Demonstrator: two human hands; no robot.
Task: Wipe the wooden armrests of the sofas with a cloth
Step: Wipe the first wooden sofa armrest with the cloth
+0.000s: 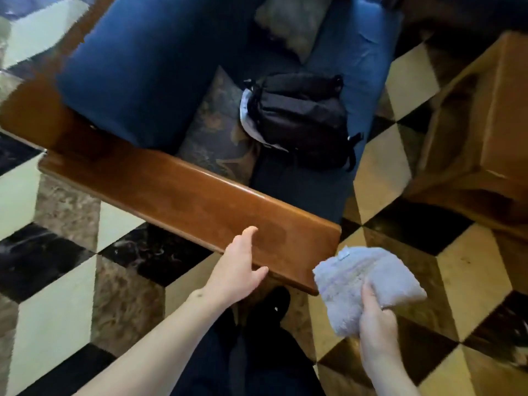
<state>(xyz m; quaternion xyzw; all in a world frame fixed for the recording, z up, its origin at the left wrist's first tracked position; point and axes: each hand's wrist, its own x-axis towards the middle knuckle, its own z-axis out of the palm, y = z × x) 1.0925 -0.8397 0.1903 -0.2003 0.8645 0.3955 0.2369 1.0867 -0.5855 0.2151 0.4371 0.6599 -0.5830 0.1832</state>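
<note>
Right hand (377, 330) grips a fluffy pale folded cloth (363, 287). Left hand (237, 270), fingers relaxed, touches the glossy brown wooden armrest (177, 195).

Home living rm: blue sofa (148, 67) w/ cushions, patterned tile floor (57, 295) (bag (300, 118) on seat).

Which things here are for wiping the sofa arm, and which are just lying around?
For the job: the cloth gripped in the right hand; the wooden armrest; the left hand at its near edge.

Just lying about: black bag on the blue seat; patterned cushions; wooden table.
</note>
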